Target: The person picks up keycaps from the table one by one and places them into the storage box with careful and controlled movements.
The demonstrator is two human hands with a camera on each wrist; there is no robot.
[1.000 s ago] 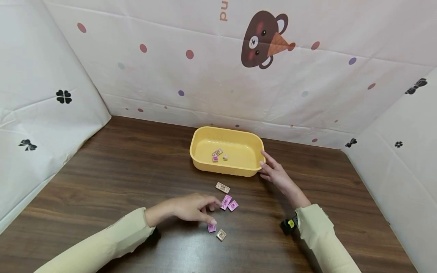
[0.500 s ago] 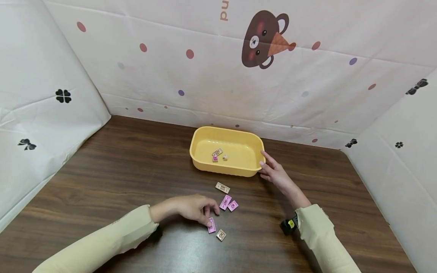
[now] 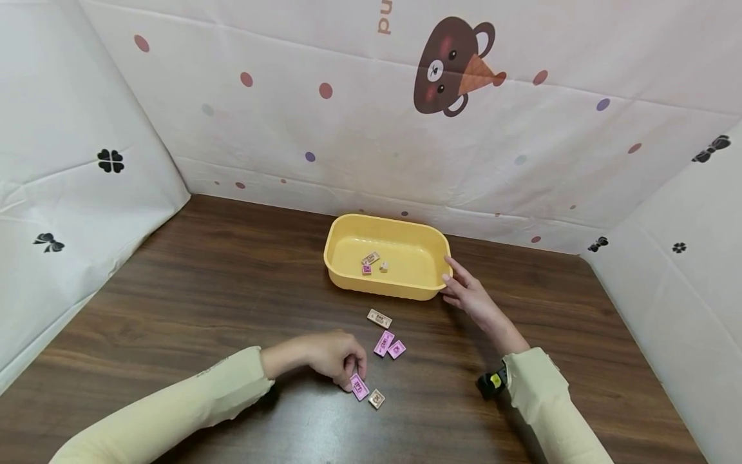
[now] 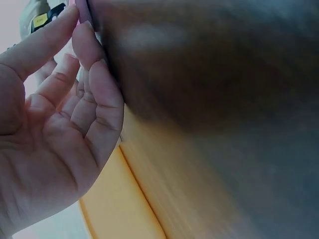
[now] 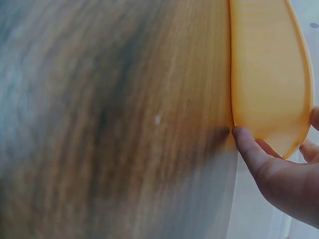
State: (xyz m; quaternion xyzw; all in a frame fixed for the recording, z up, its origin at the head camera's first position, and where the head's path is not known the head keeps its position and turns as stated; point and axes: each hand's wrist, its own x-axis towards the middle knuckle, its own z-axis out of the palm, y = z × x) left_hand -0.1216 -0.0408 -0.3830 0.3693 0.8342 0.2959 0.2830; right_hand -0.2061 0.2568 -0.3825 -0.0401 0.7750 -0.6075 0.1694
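Note:
My left hand (image 3: 337, 357) pinches a pink rectangular tile (image 3: 359, 387) between thumb and fingertips, with the tile tilted above the table. Only an edge of this tile shows in the left wrist view, beside the fingertips. Just right of it lies a small square beige tile (image 3: 376, 399). Farther forward are a pink rectangular tile (image 3: 384, 343), a square pink tile (image 3: 397, 349) touching it, and a beige rectangular tile (image 3: 379, 318). With fairly straight fingers, my right hand (image 3: 476, 301) touches the right end of the yellow plastic basin (image 3: 390, 290).
Inside the basin lie a beige rectangular tile (image 3: 370, 258), a small pink tile (image 3: 366, 270) and a small pale piece (image 3: 384, 267). The basin stands near the back wall sheet (image 3: 261, 129) on a dark wooden table (image 3: 243, 270). White sheets also border both sides.
The left hand has drawn back from beside the middle pink tiles, taken hold of the nearer pink tile and tilted it. The right hand and basin stay put.

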